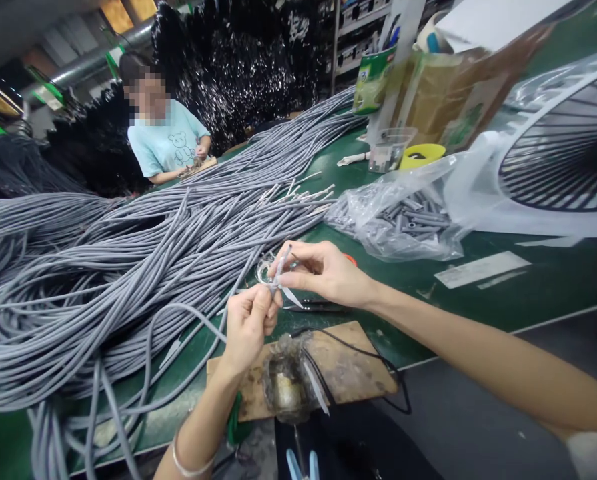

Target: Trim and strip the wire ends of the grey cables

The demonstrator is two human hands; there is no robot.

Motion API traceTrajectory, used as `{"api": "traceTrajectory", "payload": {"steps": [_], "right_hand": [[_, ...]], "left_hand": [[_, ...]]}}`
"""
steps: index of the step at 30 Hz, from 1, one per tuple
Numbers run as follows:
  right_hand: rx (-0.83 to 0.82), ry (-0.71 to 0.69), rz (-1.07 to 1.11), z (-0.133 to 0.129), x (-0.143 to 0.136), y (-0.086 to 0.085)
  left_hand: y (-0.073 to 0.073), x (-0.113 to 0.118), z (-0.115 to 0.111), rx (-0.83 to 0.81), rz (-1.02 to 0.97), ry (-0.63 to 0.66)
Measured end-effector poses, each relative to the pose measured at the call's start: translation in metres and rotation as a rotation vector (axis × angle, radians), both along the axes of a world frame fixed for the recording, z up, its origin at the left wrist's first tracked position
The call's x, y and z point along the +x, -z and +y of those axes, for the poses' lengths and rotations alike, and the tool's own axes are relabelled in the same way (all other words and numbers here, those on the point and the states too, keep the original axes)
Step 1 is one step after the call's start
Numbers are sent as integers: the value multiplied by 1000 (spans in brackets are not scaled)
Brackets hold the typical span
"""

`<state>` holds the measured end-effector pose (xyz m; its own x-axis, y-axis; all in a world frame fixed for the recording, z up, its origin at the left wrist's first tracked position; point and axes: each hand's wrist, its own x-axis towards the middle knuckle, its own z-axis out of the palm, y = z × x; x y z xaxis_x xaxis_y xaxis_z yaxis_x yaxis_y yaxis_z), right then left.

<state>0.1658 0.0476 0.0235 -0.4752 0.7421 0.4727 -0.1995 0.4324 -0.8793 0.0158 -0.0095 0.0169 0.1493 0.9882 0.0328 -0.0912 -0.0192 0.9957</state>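
Near the middle of the view, my left hand is closed round the end of a grey cable. My right hand meets it from the right, with thumb and fingers pinched on the thin strands at that cable end. A pale strip hangs down just beneath my right fingers. Below both hands lies a wooden board with a grimy metal pot-like device on it. Long bundles of grey cable cover the left side.
A plastic bag of short grey tubes lies right of the cables, near a yellow container, a clear cup and a fan. Dark tweezers lie behind the board. Across the table sits a person.
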Motion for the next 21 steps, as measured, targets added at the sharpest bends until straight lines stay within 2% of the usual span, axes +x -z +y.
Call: {"api": "traceTrajectory", "payload": {"steps": [4, 6, 10, 13, 15, 17, 21], "right_hand": [[-60, 120, 24, 1, -4, 5], [-18, 204, 41, -1, -7, 9], [270, 337, 43, -10, -14, 16], [529, 291, 42, -17, -17, 17], [582, 242, 54, -20, -17, 15], [498, 278, 65, -18, -16, 12], [95, 557, 195, -4, -8, 6]], "left_hand": [[2, 1, 2, -33, -47, 34], [3, 4, 3, -40, -67, 3], [9, 10, 8, -33, -120, -122], [14, 10, 12, -58, -146, -223], [14, 8, 13, -58, -163, -256], [13, 6, 13, -24, -183, -261], [8, 4, 11, 49, -193, -197]]}}
